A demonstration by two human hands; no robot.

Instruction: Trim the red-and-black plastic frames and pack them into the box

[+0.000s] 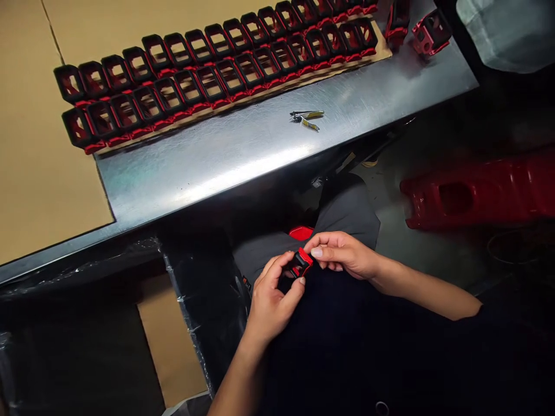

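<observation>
Above my lap, my left hand (273, 294) grips a small red-and-black plastic housing (305, 261), thumb on its near side and fingers around the far side. The housing is tilted, and its opening is partly covered by the fingers. My right hand (347, 255) is closed in a pinch against the housing's red right edge. Whatever lies between its thumb and forefinger, if anything, is too small to make out. On the metal tabletop beyond both hands lie small nippers (307, 117) with yellow-grey handles.
Two long rows of similar housings (189, 88) stand on cardboard (26, 173) over the metal table (208, 162). Two more red parts (431, 32) sit at its right end. A red plastic stool (489, 190) is at right. Black plastic sheeting (65, 323) hangs at left.
</observation>
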